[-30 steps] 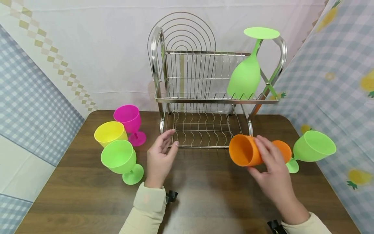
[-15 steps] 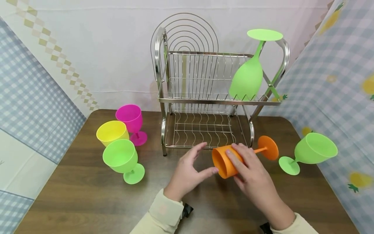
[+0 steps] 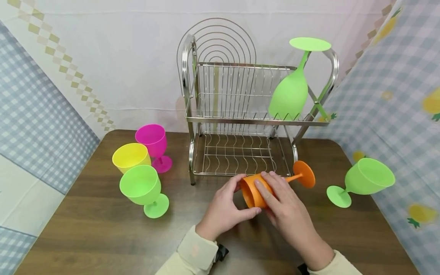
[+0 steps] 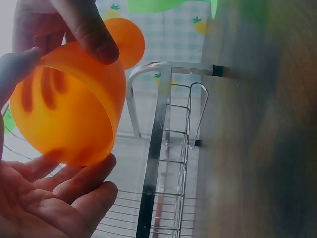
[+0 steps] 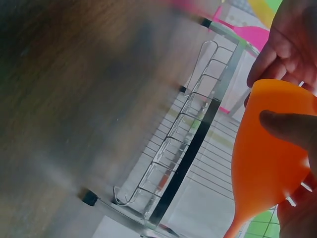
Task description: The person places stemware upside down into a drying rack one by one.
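Observation:
An orange goblet (image 3: 252, 191) lies tilted on its side in the air before the rack, its mouth towards the left and its round foot towards the right. My right hand (image 3: 287, 206) grips its bowl, fingers over the top; in the right wrist view the thumb presses the bowl (image 5: 272, 153). At the mouth, my left hand (image 3: 225, 208) spans the rim, fingers on the far edge and thumb on the near edge. The left wrist view looks into the hollow orange bowl (image 4: 74, 114), with the left fingers (image 4: 86, 181) against its rim.
A two-tier metal dish rack (image 3: 240, 121) stands behind, with a green goblet (image 3: 290, 95) upside down on its upper tier. Pink (image 3: 152, 139), yellow (image 3: 132, 156) and green (image 3: 142, 187) goblets stand at left. Another green goblet (image 3: 368, 177) is at right on the wooden table (image 3: 103, 236).
My right hand has brought the orange goblet leftwards from beside the right green goblet. My left hand has moved right, from beside the left goblets to the orange goblet's rim.

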Action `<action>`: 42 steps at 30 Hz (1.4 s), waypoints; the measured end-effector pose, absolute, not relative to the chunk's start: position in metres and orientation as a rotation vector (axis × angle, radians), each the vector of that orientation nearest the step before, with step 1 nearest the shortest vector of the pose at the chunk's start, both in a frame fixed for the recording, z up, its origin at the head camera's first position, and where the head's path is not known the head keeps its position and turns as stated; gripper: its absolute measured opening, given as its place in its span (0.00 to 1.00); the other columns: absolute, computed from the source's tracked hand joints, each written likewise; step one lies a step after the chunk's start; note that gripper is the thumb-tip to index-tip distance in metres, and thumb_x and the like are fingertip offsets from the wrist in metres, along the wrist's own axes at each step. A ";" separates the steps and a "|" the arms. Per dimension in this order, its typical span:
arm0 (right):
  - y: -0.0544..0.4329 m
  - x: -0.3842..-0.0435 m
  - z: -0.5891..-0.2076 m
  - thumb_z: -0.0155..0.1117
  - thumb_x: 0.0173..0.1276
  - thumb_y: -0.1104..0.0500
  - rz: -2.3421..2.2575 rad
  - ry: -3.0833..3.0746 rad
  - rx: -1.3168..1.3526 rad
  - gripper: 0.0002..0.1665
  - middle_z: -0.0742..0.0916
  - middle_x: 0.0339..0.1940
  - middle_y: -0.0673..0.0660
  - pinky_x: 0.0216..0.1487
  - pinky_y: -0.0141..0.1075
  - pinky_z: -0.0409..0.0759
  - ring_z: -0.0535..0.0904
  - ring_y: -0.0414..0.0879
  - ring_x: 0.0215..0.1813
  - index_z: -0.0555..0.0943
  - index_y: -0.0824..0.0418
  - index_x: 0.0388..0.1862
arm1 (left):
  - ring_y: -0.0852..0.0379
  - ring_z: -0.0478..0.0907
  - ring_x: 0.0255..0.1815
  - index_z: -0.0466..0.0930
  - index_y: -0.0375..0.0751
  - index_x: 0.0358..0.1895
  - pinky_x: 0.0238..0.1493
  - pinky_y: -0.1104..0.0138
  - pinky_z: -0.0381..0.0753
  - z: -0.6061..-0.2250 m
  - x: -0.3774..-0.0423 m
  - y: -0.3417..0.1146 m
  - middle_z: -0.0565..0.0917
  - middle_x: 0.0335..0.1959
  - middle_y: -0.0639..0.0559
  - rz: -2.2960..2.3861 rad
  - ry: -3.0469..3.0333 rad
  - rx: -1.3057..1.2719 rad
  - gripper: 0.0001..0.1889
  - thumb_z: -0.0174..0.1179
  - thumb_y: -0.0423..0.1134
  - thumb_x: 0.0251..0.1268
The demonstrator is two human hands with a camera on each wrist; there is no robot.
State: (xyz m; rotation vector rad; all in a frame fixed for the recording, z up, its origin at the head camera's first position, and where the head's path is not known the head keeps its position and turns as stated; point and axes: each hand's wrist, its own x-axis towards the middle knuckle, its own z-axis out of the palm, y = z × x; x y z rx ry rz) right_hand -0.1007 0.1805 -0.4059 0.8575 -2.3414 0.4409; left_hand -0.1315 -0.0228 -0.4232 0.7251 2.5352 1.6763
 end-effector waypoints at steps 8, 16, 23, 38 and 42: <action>0.180 -0.098 -0.417 0.59 0.76 0.45 0.694 -2.128 0.727 0.29 0.83 0.58 0.67 0.73 0.31 0.66 0.78 0.59 0.62 0.82 0.70 0.56 | 0.60 0.78 0.61 0.67 0.47 0.71 0.65 0.61 0.77 -0.424 -0.136 -0.026 0.80 0.62 0.55 1.762 2.535 0.728 0.43 0.78 0.49 0.50; 0.178 -0.088 -0.432 0.69 0.63 0.74 1.733 -2.041 -0.035 0.13 0.86 0.39 0.56 0.43 0.25 0.84 0.84 0.40 0.40 0.83 0.73 0.46 | 0.60 0.80 0.59 0.69 0.45 0.69 0.64 0.65 0.77 -0.426 -0.138 -0.027 0.79 0.62 0.55 1.827 2.499 0.689 0.43 0.80 0.47 0.48; 0.172 -0.092 -0.435 0.54 0.79 0.63 2.342 -1.778 -0.156 0.17 0.85 0.53 0.52 0.58 0.34 0.82 0.83 0.42 0.53 0.72 0.68 0.62 | 0.57 0.79 0.61 0.69 0.48 0.66 0.65 0.67 0.75 -0.425 -0.135 -0.021 0.76 0.64 0.53 1.965 2.372 0.685 0.40 0.80 0.39 0.48; 0.166 -0.096 -0.430 0.48 0.82 0.60 2.739 -1.466 -0.056 0.16 0.82 0.57 0.53 0.61 0.34 0.79 0.79 0.43 0.56 0.69 0.60 0.65 | 0.56 0.79 0.61 0.71 0.47 0.64 0.64 0.67 0.76 -0.428 -0.133 -0.016 0.77 0.65 0.53 1.992 2.290 0.763 0.37 0.79 0.34 0.49; 0.168 -0.096 -0.428 0.49 0.81 0.62 2.738 -1.450 -0.044 0.15 0.82 0.55 0.52 0.59 0.34 0.80 0.80 0.42 0.54 0.70 0.59 0.63 | 0.57 0.78 0.63 0.68 0.46 0.66 0.66 0.62 0.75 -0.428 -0.134 -0.017 0.75 0.66 0.54 1.961 2.264 0.780 0.41 0.80 0.34 0.47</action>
